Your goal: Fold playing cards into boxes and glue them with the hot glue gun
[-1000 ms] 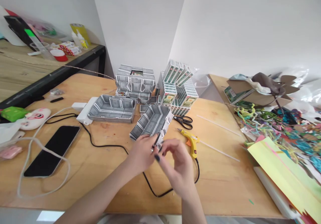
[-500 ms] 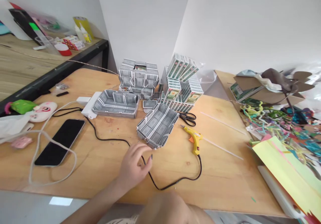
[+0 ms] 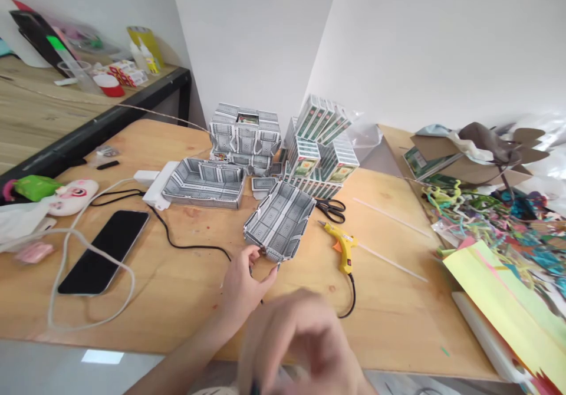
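A shallow tray built of grey-and-white patterned playing cards (image 3: 280, 221) lies at a slant mid-table. My left hand (image 3: 245, 283) is closed on its near end, fingers over the rim and thumb at the outer wall. Close to the camera, my right hand (image 3: 305, 342) is raised with curled fingers; motion blur hides whether anything is in them. A yellow glue gun (image 3: 345, 246) rests right of the tray, black-handled scissors (image 3: 331, 210) just behind it. Left of the tray stands a second card tray (image 3: 206, 186).
Behind the trays are a larger patterned card structure (image 3: 245, 138) and stacked card boxes (image 3: 325, 147). A phone (image 3: 106, 250), white cable and power strip (image 3: 161, 186) lie left. Glue sticks (image 3: 393, 256), yellow paper (image 3: 508, 306) and colourful scraps (image 3: 499, 224) occupy the right.
My left hand has moved slightly forward and right, taking hold of the tray's near end. My right hand has risen into view from the lap at the bottom.
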The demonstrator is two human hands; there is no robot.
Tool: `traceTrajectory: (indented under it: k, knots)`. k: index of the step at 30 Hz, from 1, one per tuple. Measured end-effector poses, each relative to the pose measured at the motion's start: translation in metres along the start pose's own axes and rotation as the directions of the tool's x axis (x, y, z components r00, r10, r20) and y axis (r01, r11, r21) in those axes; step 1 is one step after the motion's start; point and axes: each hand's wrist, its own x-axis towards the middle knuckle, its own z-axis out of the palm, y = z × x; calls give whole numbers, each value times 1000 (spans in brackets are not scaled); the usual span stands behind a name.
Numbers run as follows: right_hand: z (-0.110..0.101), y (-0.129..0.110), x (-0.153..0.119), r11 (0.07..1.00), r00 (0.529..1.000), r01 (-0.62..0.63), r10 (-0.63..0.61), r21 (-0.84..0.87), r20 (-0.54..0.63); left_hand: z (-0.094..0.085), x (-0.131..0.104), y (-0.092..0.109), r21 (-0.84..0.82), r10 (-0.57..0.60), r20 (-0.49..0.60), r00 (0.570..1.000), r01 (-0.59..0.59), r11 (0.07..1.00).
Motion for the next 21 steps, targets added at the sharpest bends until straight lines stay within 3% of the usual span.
traceTrajectory:
  k: [2, 3, 5, 6, 7, 9, 11, 13, 15, 18, 21]
  knots:
    - [-7, 7, 9, 988, 986, -145, 150, 59, -75, -6, 4, 2, 6, 37, -40, 999, -37, 999]
    - [-11, 16, 11, 969, 949, -246, 241, -1, -204, -10, 8, 2, 8, 46, -99, 994, -45, 999]
    - [-20, 42, 15, 858, 796, -471, 315, -204, -517, -17, 24, 0, 32, 16, -209, 978, -9, 999]
    - [-24, 57, 15, 782, 732, -570, 345, -251, -588, -19, 35, -3, 23, 0, -229, 973, 6, 1000]
    - [-26, 71, 16, 718, 683, -648, 397, -256, -613, -20, 46, -6, -5, -24, -226, 974, 24, 1000]
    - [-29, 95, 16, 637, 620, -739, 517, -219, -590, -20, 69, -11, -60, -109, -75, 991, 104, 993]
    - [-26, 111, 16, 658, 626, -740, 600, -138, -498, -19, 86, -13, -54, -200, 161, 967, 211, 976]
    - [-20, 119, 16, 709, 647, -703, 611, -47, -456, -18, 92, -12, -28, -192, 297, 935, 209, 978]
    - [-13, 123, 14, 764, 653, -642, 590, 66, -475, -19, 88, -9, -58, -147, 305, 941, 172, 983]
    - [-3, 126, 5, 839, 651, -476, 538, 264, -535, -22, 71, -10, -192, -81, 243, 967, 130, 973]
    - [3, 124, -4, 889, 649, -298, 457, 349, -609, -24, 55, -15, -331, 39, 148, 988, 12, 944]
